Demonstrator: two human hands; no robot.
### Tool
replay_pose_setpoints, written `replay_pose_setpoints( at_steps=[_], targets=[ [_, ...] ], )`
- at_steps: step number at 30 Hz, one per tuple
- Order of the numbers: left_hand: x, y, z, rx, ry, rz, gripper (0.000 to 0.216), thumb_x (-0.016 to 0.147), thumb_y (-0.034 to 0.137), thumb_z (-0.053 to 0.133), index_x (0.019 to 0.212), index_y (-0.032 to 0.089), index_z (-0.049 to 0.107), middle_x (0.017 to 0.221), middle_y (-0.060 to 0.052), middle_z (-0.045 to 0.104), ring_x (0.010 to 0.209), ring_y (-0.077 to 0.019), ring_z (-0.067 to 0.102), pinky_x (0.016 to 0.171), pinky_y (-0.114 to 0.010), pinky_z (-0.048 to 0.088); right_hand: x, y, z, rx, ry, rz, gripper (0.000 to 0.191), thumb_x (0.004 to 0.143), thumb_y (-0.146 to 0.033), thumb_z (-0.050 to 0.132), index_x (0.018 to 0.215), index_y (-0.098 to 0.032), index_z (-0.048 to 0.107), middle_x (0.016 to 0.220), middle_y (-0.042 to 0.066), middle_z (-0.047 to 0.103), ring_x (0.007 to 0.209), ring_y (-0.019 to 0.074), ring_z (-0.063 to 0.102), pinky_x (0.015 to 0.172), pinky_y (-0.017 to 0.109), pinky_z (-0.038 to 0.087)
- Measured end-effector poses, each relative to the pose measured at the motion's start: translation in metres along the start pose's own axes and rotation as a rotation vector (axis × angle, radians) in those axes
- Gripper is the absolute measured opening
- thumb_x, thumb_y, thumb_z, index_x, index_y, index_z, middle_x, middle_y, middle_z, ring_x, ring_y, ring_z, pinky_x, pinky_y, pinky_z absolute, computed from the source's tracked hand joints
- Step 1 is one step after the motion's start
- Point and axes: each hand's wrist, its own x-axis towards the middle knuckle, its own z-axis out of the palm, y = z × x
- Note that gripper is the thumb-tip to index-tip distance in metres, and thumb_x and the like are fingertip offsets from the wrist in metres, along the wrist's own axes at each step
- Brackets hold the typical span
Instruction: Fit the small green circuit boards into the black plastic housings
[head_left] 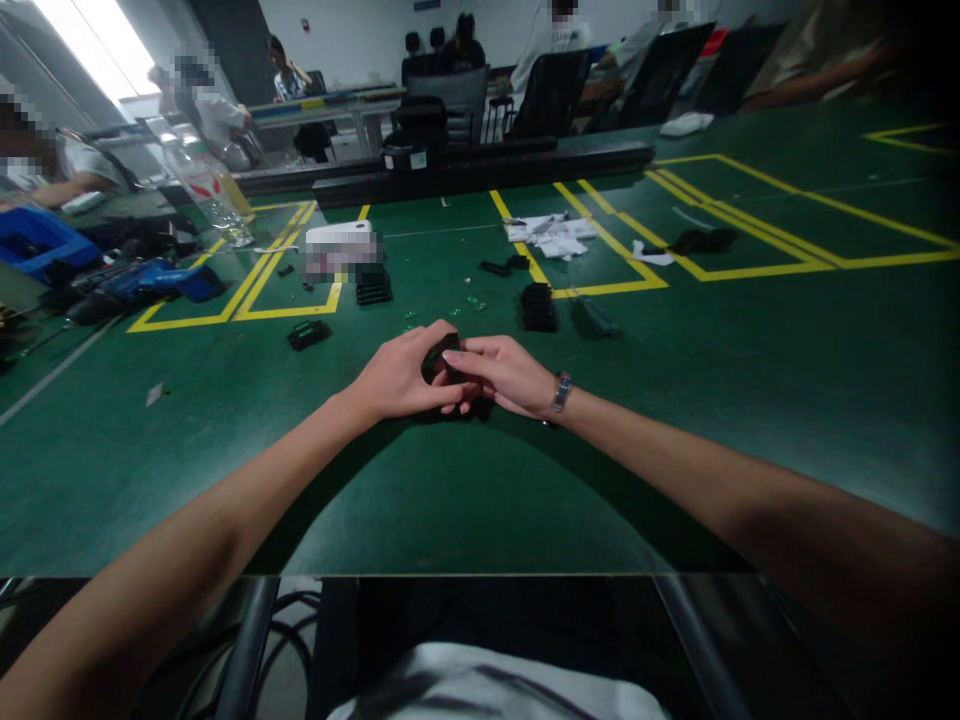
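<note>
Both hands meet over the green table (pixel 487 500), around a small black part (pixel 433 364) that is mostly hidden by fingers. My left hand (pixel 401 375) curls round it from the left. From the other side, my right hand (pixel 510 375) closes on it, thumb pressed to its face. Just beyond lie small green pieces (pixel 472 303). A black ribbed block (pixel 538 307) stands past my right hand, and a similar black block (pixel 373 285) sits farther left. Left of my hands rests a black and green part (pixel 308 334).
At left are a blue power tool (pixel 165 283), a blue bin (pixel 41 245) and a clear bottle (pixel 210 190). White scraps (pixel 551 235) and a clear bag (pixel 594 312) lie right of centre. A long black bar (pixel 480 170) crosses the back. People sit beyond.
</note>
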Motion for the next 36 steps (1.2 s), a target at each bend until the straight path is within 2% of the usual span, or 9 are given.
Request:
replay_pose_setpoints(
  at_steps=[7,14,19,24,27,30,33,36],
  targets=[
    [-0.0005,-0.0022,0.0015,0.01,-0.004,-0.004,0.05,0.082,0.061,0.07,0.107,0.021,0.055,0.082,-0.001,0.061,0.082,-0.0199,0.059,0.073,-0.031,0.047,0.0005,-0.0001,0.0003,-0.02,-0.012,-0.009,0.037,0.08,-0.045,0.08,0.086,-0.011,0.066,0.082,0.009,0.076,0.063,0.018,0.074,0.051,0.022,0.057],
    [-0.0013,-0.005,0.004,-0.02,-0.004,0.026,0.052,0.083,0.06,0.07,0.112,0.019,0.054,0.092,-0.004,0.064,0.086,-0.0205,0.062,0.073,-0.031,0.048,0.0017,0.0021,-0.0021,-0.03,-0.038,-0.019,0.035,0.083,-0.045,0.078,0.089,-0.012,0.068,0.084,0.009,0.076,0.064,0.0172,0.074,0.052,0.023,0.059],
    [-0.0032,-0.0059,0.0063,-0.11,-0.03,0.032,0.058,0.084,0.055,0.071,0.125,0.021,0.049,0.097,-0.005,0.067,0.084,-0.0198,0.067,0.073,-0.031,0.051,0.0024,0.0027,-0.0024,-0.051,-0.05,-0.025,0.037,0.081,-0.045,0.08,0.09,-0.011,0.067,0.083,0.009,0.076,0.063,0.0173,0.074,0.052,0.024,0.06],
    [-0.0054,-0.0046,0.0061,-0.172,-0.022,0.052,0.08,0.079,0.051,0.078,0.144,0.024,0.04,0.12,-0.009,0.066,0.079,-0.0173,0.069,0.076,-0.032,0.055,0.0017,0.0048,-0.0032,-0.066,-0.084,-0.019,0.036,0.084,-0.046,0.077,0.092,-0.012,0.068,0.083,0.008,0.075,0.065,0.0183,0.075,0.054,0.026,0.06],
    [-0.0058,-0.0037,0.0061,-0.197,-0.008,0.082,0.086,0.077,0.048,0.08,0.148,0.025,0.036,0.127,-0.01,0.064,0.092,-0.0211,0.07,0.084,-0.033,0.056,0.0018,0.0061,-0.0042,-0.069,-0.107,-0.02,0.036,0.086,-0.047,0.075,0.094,-0.013,0.068,0.082,0.008,0.075,0.065,0.0191,0.075,0.055,0.026,0.06],
    [-0.0061,-0.0038,0.0059,-0.187,0.011,0.114,0.084,0.078,0.04,0.08,0.148,0.024,0.037,0.129,-0.01,0.063,0.106,-0.0237,0.068,0.091,-0.033,0.055,0.0019,0.0054,-0.0043,-0.069,-0.102,-0.015,0.039,0.085,-0.05,0.075,0.093,-0.012,0.069,0.08,0.009,0.074,0.066,0.0194,0.075,0.056,0.027,0.061],
    [-0.0067,-0.0048,0.0054,-0.164,0.017,0.128,0.079,0.078,0.035,0.079,0.145,0.023,0.04,0.129,-0.009,0.062,0.108,-0.023,0.067,0.092,-0.032,0.054,0.0015,0.0032,-0.0034,-0.043,-0.093,-0.006,0.043,0.082,-0.053,0.077,0.089,-0.012,0.069,0.078,0.009,0.074,0.066,0.0193,0.074,0.057,0.027,0.061],
    [-0.0075,-0.006,0.0055,-0.137,0.031,0.122,0.072,0.08,0.038,0.078,0.141,0.022,0.044,0.128,-0.009,0.063,0.109,-0.0232,0.067,0.092,-0.032,0.053,0.0011,0.0019,-0.0026,-0.026,-0.088,-0.006,0.042,0.082,-0.053,0.078,0.086,-0.012,0.069,0.079,0.008,0.074,0.067,0.0189,0.074,0.057,0.026,0.061]
  ],
)
